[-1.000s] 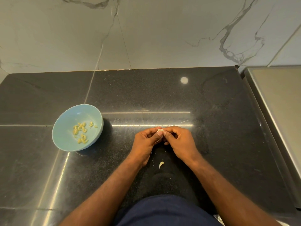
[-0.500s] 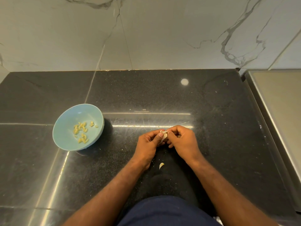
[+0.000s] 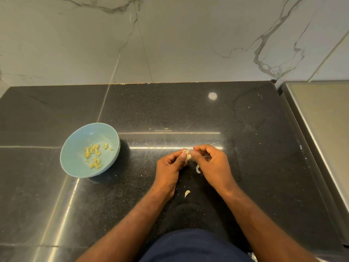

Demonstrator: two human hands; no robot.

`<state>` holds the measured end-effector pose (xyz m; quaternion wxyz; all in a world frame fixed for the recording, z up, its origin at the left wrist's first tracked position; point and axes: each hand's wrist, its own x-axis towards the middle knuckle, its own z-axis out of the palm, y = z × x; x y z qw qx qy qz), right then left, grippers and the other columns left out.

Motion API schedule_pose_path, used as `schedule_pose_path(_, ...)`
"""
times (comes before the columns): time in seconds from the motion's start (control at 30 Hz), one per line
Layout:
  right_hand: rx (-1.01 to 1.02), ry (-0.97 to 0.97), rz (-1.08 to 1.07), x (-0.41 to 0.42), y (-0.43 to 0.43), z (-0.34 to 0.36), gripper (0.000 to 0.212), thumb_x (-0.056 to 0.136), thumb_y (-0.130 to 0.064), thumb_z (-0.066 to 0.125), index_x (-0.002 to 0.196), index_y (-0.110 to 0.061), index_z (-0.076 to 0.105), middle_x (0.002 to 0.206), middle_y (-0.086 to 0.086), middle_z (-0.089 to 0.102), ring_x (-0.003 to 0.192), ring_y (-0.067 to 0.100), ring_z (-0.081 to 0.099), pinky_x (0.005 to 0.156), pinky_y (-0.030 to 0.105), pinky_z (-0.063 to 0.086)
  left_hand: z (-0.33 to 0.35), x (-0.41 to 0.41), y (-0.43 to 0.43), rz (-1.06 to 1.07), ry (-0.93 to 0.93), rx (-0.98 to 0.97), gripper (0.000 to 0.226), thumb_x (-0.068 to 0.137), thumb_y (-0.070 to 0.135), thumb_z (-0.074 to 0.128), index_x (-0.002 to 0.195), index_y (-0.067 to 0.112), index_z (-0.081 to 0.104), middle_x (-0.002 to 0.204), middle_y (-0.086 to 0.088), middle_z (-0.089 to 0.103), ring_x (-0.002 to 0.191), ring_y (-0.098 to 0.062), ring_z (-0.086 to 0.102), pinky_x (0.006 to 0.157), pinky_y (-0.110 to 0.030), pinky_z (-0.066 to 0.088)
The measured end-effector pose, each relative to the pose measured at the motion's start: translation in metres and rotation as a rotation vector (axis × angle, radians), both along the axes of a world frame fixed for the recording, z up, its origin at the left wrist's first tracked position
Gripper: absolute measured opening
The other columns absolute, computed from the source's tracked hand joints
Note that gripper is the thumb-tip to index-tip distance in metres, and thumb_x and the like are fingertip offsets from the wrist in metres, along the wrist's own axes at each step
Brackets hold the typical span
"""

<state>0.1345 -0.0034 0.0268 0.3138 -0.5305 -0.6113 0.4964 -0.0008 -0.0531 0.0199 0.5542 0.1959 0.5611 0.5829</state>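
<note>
Seemingly well into the peeling: at the centre of the frame the left hand (image 3: 170, 165) and right hand (image 3: 213, 163) meet over the dark bench (image 3: 245, 129), each grip pinching the same garlic clove (image 3: 188, 156), with a strip of papery skin (image 3: 197, 169) hanging beneath it. Left of centre, the blue bowl (image 3: 75, 146) holds a small heap of peeled cloves (image 3: 94, 155). One pale piece (image 3: 187, 193) lies on the bench below the hands; I judge this clove only partly skinned and yet to join the bowl.

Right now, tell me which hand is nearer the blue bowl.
Left. The left hand is right of the bowl, not touching; the right hand lies farther right, beyond the garlic.
</note>
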Motion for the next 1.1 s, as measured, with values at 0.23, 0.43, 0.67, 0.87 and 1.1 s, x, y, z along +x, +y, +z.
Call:
schedule_pose_path(0.23, -0.178, 0.261, -0.071, -0.018, -0.011, 0.003, 0.008, 0.094, -0.016, 0.068, 0.098, -0.013, 0.074, 0.086, 0.004, 0.076, 0.082, 0.019, 0.073, 0.073, 0.030, 0.060, 0.006, 0.008, 0.000, 0.057, 0.049, 0.010, 0.021, 0.095, 0.015, 0.062, 0.106, 0.000, 0.072, 0.099, -0.017, 0.075, 0.100, -0.028, 0.072, 0.088, -0.034, 0.057)
schedule_pose_path(0.43, -0.222, 0.306, -0.129, -0.021, -0.013, -0.002, 0.012, 0.098, -0.010, 0.061, 0.098, -0.007, 0.073, 0.086, 0.011, 0.074, 0.076, 0.025, 0.072, 0.071, 0.034, 0.060, 0.007, 0.015, -0.001, 0.075, 0.180, 0.011, 0.019, 0.099, 0.012, 0.058, 0.099, 0.006, 0.076, 0.091, -0.013, 0.076, 0.089, -0.023, 0.073, 0.080, -0.028, 0.058)
schedule_pose_path(0.67, -0.334, 0.394, -0.183, -0.023, -0.015, -0.002, 0.023, 0.104, -0.008, 0.048, 0.101, -0.003, 0.070, 0.088, 0.017, 0.071, 0.072, 0.015, 0.066, 0.068, 0.026, 0.057, 0.004, 0.021, 0.003, 0.117, 0.227, -0.040, 0.024, 0.101, 0.014, 0.054, 0.091, 0.011, 0.075, 0.081, -0.009, 0.074, 0.075, -0.016, 0.068, 0.071, -0.027, 0.056)
schedule_pose_path(0.87, -0.366, 0.426, -0.108, -0.019, -0.011, -0.001, 0.010, 0.097, -0.013, 0.063, 0.100, -0.007, 0.071, 0.093, 0.014, 0.074, 0.083, 0.020, 0.070, 0.075, 0.029, 0.057, 0.007, 0.018, 0.004, 0.098, 0.178, -0.044, 0.018, 0.101, 0.014, 0.056, 0.102, 0.008, 0.072, 0.091, -0.010, 0.076, 0.087, -0.018, 0.073, 0.075, -0.024, 0.057)
schedule_pose_path(1.1, -0.391, 0.461, -0.100, -0.014, -0.007, 0.007, 0.010, 0.091, -0.012, 0.069, 0.096, -0.004, 0.072, 0.092, 0.019, 0.073, 0.082, 0.024, 0.068, 0.077, 0.032, 0.058, 0.011, 0.004, 0.007, -0.015, -0.030, -0.036, 0.034, 0.083, 0.022, 0.073, 0.106, -0.004, 0.070, 0.101, -0.024, 0.072, 0.091, -0.027, 0.070, 0.083, -0.034, 0.058)
